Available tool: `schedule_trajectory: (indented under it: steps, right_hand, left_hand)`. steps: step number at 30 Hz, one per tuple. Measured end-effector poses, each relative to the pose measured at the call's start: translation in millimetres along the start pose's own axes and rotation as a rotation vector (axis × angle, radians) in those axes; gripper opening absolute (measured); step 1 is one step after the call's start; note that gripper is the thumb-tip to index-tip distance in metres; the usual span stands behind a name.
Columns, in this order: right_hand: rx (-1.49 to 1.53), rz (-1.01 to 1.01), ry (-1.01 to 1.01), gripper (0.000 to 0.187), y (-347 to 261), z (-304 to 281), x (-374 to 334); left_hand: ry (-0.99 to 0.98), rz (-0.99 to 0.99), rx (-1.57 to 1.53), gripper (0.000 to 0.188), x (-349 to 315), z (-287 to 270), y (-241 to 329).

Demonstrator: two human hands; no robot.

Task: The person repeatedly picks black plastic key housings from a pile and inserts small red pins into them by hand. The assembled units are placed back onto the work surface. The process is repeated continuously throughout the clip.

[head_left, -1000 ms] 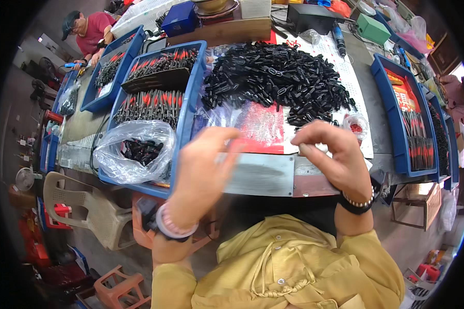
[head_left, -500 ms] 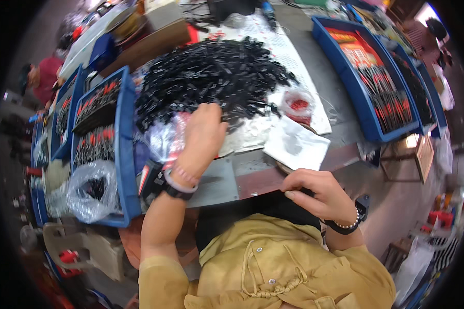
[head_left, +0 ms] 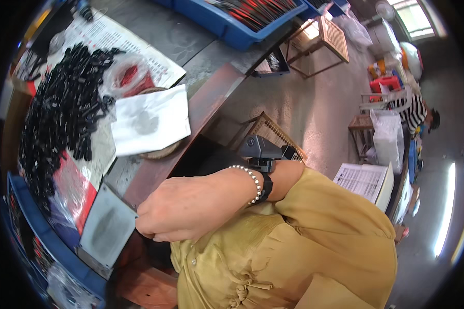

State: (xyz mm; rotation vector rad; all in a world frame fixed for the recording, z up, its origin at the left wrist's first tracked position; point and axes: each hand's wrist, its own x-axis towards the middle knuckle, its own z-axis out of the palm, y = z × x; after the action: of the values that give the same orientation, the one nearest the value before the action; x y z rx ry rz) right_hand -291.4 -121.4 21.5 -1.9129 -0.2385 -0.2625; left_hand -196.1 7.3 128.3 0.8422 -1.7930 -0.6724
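My right hand (head_left: 178, 208) is held in front of my body, just off the table's front edge. Its back faces up and the fingers curl down and in, closed; whatever they may hold is hidden. A grey plate (head_left: 107, 226) at the table's edge lies beside the fingertips. A beaded bracelet (head_left: 252, 180) and a black strap with a small device (head_left: 263, 149) circle the wrist. Beyond the hand a white paper sheet (head_left: 157, 118) covers most of a round woven tray (head_left: 165, 149). My left hand is out of view.
A large heap of small black parts (head_left: 62, 108) covers the table's left side, near a plastic bag of red bits (head_left: 131, 77). Blue bins (head_left: 232, 31) stand at the far edge and lower left (head_left: 26, 206). Wooden stools (head_left: 325, 44) stand on the floor at right.
The view has swung to the right and tilted, showing more floor. My right hand now reaches left across my body. My left hand, earlier at the black heap, has left the picture.
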Motion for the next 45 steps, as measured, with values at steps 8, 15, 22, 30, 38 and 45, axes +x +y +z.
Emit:
schedule_trajectory:
  steps: [8,15,22,30,38,45]
  right_hand:
    - [-0.086,0.046,-0.222,0.017,-12,3,7]
    - [-0.102,0.010,-0.223,0.018,-20,11,8]
    - [-0.176,0.034,-0.331,0.018,-22,15,5]
    - [-0.201,0.033,-0.344,0.017,-28,17,12]
    - [-0.271,-0.018,-0.349,0.017,-26,16,20]
    - [-0.233,0.080,-0.341,0.018,-37,-7,36]
  left_hand:
    - [0.131,0.049,-0.076,0.017,-5,2,2]
    - [0.157,0.059,-0.132,0.014,-13,4,5]
    - [0.189,0.076,-0.209,0.012,-21,5,8]
    - [0.238,0.111,-0.286,0.010,-30,3,18]
    - [0.380,0.231,-0.435,0.009,-64,-25,41]
    - [0.769,0.732,-0.974,0.010,-125,-67,86]
